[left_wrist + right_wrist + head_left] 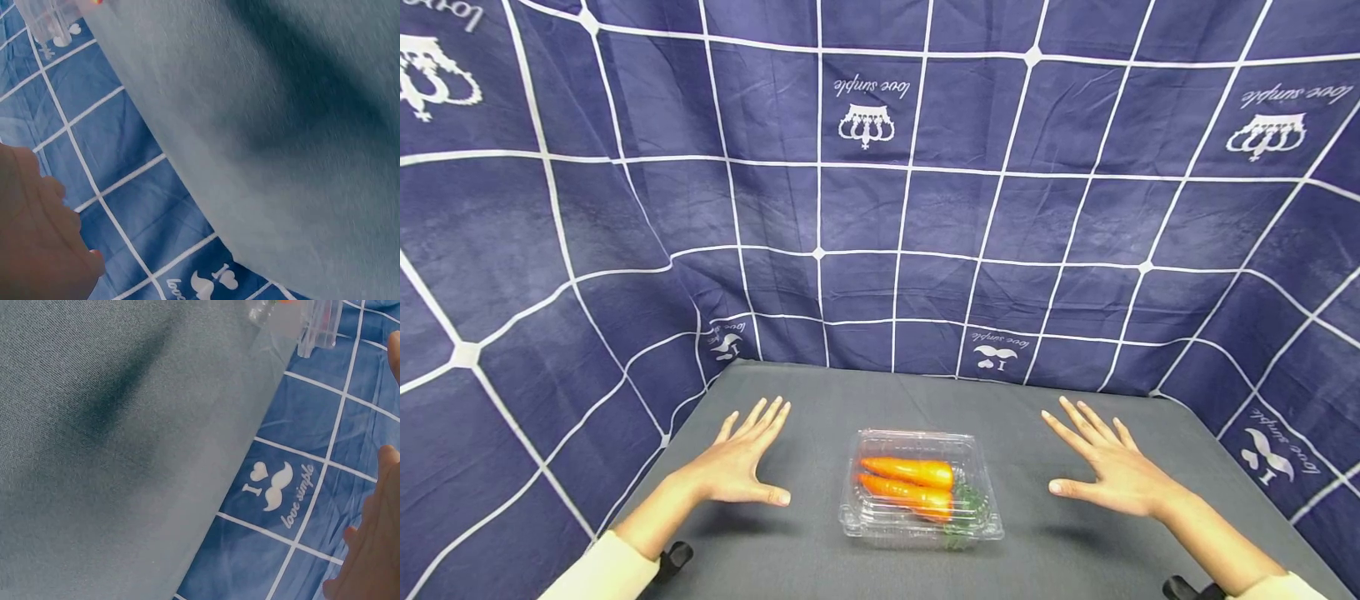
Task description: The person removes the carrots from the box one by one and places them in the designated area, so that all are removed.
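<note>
A clear plastic clamshell box (868, 525) with its lid down sits on the grey table in the head view. Inside it lie two orange carrots (917, 472), one in front of the other, with green leafy bits (972, 504) at their right end. To the left of the box, my left hand (737, 467) hovers over the table, fingers spread and holding nothing. On the opposite side my right hand (1112, 472) is held the same way, its thumb pointing toward the box. Both wrist views catch only a corner of the box at the top.
The grey tabletop (820, 408) runs back to a blue curtain (865, 208) with white grid lines, which also hangs along the left and right sides. Dark wrist straps (676, 560) show near the light sleeves (610, 571).
</note>
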A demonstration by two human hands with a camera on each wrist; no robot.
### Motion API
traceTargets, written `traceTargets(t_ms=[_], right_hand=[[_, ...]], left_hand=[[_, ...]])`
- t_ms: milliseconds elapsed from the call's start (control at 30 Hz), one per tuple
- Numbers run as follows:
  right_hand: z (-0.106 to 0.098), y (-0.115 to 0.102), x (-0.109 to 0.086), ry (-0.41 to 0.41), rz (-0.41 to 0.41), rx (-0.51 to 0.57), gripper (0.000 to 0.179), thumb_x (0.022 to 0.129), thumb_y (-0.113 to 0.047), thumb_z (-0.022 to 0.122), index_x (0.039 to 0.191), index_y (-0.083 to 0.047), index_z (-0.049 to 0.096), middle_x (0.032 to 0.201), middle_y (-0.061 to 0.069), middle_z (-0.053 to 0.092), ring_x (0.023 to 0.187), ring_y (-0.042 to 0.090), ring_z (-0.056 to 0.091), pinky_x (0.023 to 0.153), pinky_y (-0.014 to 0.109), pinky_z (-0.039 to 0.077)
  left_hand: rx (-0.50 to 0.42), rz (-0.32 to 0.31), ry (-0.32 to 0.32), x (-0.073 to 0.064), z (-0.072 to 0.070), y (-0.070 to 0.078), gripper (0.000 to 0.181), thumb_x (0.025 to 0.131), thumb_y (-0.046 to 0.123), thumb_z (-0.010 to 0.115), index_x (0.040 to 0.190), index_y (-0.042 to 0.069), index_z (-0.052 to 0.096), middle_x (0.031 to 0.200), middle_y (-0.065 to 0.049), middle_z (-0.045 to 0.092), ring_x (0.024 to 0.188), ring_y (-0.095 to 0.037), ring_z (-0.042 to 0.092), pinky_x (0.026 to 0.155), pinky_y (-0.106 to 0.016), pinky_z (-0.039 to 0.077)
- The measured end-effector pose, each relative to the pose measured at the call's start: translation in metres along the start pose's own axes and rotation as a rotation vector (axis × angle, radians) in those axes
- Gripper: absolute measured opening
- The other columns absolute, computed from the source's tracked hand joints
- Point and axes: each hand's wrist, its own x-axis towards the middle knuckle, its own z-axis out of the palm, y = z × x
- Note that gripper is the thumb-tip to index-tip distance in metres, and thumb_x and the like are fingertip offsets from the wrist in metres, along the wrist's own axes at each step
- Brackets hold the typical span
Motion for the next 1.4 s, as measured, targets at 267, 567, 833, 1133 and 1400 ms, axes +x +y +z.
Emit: traceTargets(t_ms=[267,567,833,1133,1400], right_hand=[[0.005,-0.009,0.001,0.033,0.063,0.100,0.074,0.087,-0.046,0.070,0.150,-0.023,0.040,0.154,0.016,0.033,0.137,0.042,0.030,0.101,0.069,0.021],[0.031,-0.032,0.000,0.169,0.097,0.267,0.047,0.085,-0.029,0.077,0.127,-0.014,0.063,0.123,-0.003,0.063,0.115,0.023,0.057,0.091,0.038,0.044],[0.055,-0.049,0.000,0.172,-0.040,0.409,0.034,0.082,-0.019,0.080,0.114,-0.018,0.068,0.109,-0.010,0.067,0.099,0.011,0.063,0.085,0.032,0.049],[0.063,-0.059,-0.007,0.123,-0.077,0.521,0.033,0.083,-0.015,0.078,0.115,-0.010,0.068,0.108,0.000,0.069,0.098,0.013,0.062,0.085,0.036,0.050],[0.073,-0.064,-0.011,0.147,-0.097,0.507,0.036,0.081,-0.020,0.081,0.114,-0.010,0.068,0.109,-0.001,0.069,0.098,0.011,0.063,0.081,0.040,0.052]], left_hand=[[-0.148,0.014,-0.042,0.006,0.014,0.016,0.126,0.066,0.057,0.081,0.154,-0.003,0.012,0.158,-0.025,0.017,0.143,-0.046,0.014,0.105,-0.070,0.013],[-0.445,-0.037,-0.171,0.026,0.033,0.030,0.133,0.059,0.043,0.092,0.153,-0.005,0.012,0.156,-0.029,0.017,0.142,-0.043,0.018,0.110,-0.061,0.020],[-0.582,-0.091,-0.301,0.037,0.054,0.034,0.134,0.058,0.027,0.095,0.153,-0.005,0.006,0.156,-0.028,0.017,0.142,-0.039,0.020,0.112,-0.057,0.020],[-0.599,-0.097,-0.292,0.043,0.077,0.040,0.132,0.058,0.027,0.095,0.154,-0.002,0.009,0.155,-0.026,0.024,0.140,-0.037,0.026,0.112,-0.055,0.022],[-0.670,-0.077,-0.282,0.048,0.088,0.045,0.137,0.056,0.019,0.096,0.154,-0.001,0.004,0.155,-0.027,0.020,0.140,-0.036,0.025,0.112,-0.053,0.020]])
